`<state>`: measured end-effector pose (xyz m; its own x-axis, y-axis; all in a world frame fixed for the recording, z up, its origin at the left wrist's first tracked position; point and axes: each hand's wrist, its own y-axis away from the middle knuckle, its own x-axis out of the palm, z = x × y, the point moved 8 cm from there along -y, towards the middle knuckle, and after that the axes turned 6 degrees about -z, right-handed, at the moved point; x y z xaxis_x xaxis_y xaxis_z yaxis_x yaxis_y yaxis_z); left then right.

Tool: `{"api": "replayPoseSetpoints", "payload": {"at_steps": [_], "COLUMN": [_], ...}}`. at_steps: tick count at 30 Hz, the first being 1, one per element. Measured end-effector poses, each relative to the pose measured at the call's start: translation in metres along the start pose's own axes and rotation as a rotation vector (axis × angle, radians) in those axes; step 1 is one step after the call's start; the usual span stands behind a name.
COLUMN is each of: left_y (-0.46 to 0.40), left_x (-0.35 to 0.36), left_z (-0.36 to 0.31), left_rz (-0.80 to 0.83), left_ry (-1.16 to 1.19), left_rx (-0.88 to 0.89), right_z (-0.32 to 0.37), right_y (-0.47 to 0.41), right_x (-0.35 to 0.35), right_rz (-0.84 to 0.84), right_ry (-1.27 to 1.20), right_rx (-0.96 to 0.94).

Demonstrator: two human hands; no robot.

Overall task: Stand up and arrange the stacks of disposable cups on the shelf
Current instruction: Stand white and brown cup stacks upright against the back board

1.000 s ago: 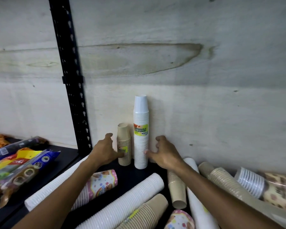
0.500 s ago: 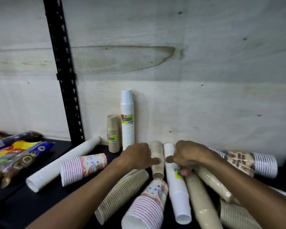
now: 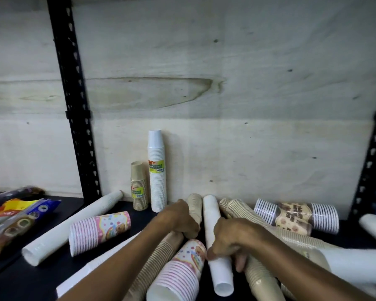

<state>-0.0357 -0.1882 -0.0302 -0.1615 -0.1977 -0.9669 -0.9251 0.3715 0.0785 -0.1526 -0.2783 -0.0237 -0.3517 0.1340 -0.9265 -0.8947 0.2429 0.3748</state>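
Observation:
Two cup stacks stand upright against the back wall: a tall white stack (image 3: 157,170) and a short brown stack (image 3: 139,187) to its left. Several stacks lie on their sides on the black shelf (image 3: 41,276). My left hand (image 3: 178,218) grips a lying brown stack (image 3: 194,206). My right hand (image 3: 230,240) curls over a lying white stack (image 3: 217,244) beside it. A pink patterned stack (image 3: 180,272) lies just in front of both hands.
Another pink patterned stack (image 3: 100,231) and a long white stack (image 3: 72,229) lie to the left. Brown stacks (image 3: 258,270) and a brown-printed stack (image 3: 295,216) lie right. Snack packets (image 3: 15,216) fill the left bay beyond a black upright (image 3: 74,101).
Both hands left the upright stacks at the wall and came down onto the lying stacks; the left one now grips the brown stack, the right one the white stack.

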Motion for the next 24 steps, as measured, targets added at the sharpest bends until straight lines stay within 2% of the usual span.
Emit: {"api": "replayPoseSetpoints", "payload": {"at_steps": [5, 9, 14, 20, 24], "left_y": [-0.005, -0.006, -0.017, -0.034, -0.054], "left_x": [-0.029, -0.070, -0.110, -0.117, -0.112], "left_z": [0.016, 0.026, 0.015, -0.001, -0.008], "left_rz": [-0.019, -0.160, -0.291, -0.383, -0.498], "left_ry": [0.146, 0.212, 0.257, 0.260, 0.143], "left_rx": [-0.015, -0.013, 0.081, 0.109, 0.121], "right_z": [0.001, -0.009, -0.036, -0.080, -0.089], "right_y": [0.007, 0.021, 0.022, -0.001, -0.031], "right_x": [-0.010, -0.041, -0.103, -0.169, -0.184], "right_rz": [-0.098, -0.162, -0.297, -0.649, -0.735], "right_ry": [0.063, -0.006, 0.050, -0.166, -0.352], "right_rx": [-0.010, 0.035, 0.104, 0.092, -0.071]}}
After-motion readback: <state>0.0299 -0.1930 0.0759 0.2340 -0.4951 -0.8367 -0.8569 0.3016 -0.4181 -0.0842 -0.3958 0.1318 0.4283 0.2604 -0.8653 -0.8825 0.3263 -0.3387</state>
